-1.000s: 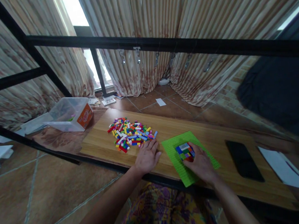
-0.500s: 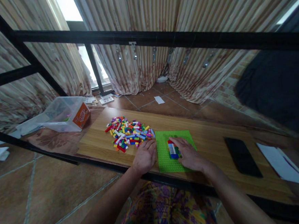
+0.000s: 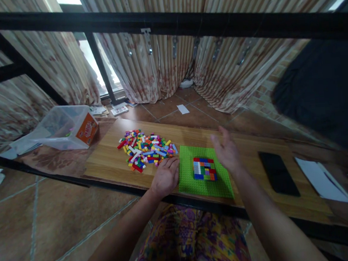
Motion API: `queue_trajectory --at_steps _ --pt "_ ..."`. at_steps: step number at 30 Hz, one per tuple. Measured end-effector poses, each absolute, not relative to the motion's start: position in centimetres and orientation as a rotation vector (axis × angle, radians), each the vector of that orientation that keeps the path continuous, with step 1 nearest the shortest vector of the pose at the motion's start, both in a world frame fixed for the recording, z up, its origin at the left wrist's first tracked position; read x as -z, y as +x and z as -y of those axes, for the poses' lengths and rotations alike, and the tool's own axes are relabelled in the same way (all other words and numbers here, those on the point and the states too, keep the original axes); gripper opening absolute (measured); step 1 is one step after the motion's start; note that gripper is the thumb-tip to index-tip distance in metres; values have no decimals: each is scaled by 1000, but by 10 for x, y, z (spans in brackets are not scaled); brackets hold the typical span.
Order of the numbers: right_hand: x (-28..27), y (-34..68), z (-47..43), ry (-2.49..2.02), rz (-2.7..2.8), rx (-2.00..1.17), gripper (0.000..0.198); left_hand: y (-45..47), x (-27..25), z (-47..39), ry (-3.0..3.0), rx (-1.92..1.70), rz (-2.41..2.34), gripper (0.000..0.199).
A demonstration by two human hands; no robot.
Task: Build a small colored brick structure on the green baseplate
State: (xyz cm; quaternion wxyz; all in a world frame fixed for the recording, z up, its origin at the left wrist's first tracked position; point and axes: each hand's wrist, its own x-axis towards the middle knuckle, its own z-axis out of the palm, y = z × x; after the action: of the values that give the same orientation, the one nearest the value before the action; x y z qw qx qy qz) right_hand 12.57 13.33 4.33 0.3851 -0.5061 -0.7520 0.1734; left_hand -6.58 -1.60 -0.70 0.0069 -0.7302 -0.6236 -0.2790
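Observation:
A green studded baseplate (image 3: 187, 185) lies on the wooden board, with a low block of multicoloured toy bricks (image 3: 205, 169) near its middle. Red, blue, white, green and orange bricks show in that block. My right hand (image 3: 227, 152) is raised over the plate's right edge, fingers apart, with nothing in it. At the plate's left edge my left hand (image 3: 166, 176) lies on the board, its fingers loosely stretched and holding nothing that I can see. Just beyond the left hand spreads a pile of loose toy bricks (image 3: 145, 150).
A clear plastic box (image 3: 60, 128) with an orange label stands at the far left. To the right lie a black phone (image 3: 278, 173) and white paper (image 3: 322, 177) with what looks like a pen. A black metal rail (image 3: 166, 21) crosses in front of the curtains.
My right hand has lifted off the brick block and moved up and right, uncovering it. My left hand stays by the plate's left edge. The view has tilted down slightly.

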Motion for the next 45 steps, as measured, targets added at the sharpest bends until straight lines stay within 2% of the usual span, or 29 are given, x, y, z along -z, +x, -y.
queue_trajectory --at_steps 8,25,29,35,39,42,45 --pt "-1 81 -95 -1281 2284 -315 61 -66 4 17 -2361 925 1951 36" --pt "-6 86 -98 -1288 2108 -493 54 -68 5 14 -2314 1009 2031 32" --pt "-7 84 -99 -1227 1971 -625 47 -71 4 17 -2276 994 1928 31" --pt "-12 104 -105 -1128 1448 -868 33 -53 -9 12 -2171 870 1822 36" --pt "-15 179 -102 -1311 1348 -588 40 -13 -25 -9 -2195 693 1924 44" --pt "-9 255 -99 -1724 1427 -239 58 16 -30 -33 -2262 530 1959 50" --pt "0 310 -100 -2151 1395 -124 84 33 -23 -56 -2302 376 2011 54"
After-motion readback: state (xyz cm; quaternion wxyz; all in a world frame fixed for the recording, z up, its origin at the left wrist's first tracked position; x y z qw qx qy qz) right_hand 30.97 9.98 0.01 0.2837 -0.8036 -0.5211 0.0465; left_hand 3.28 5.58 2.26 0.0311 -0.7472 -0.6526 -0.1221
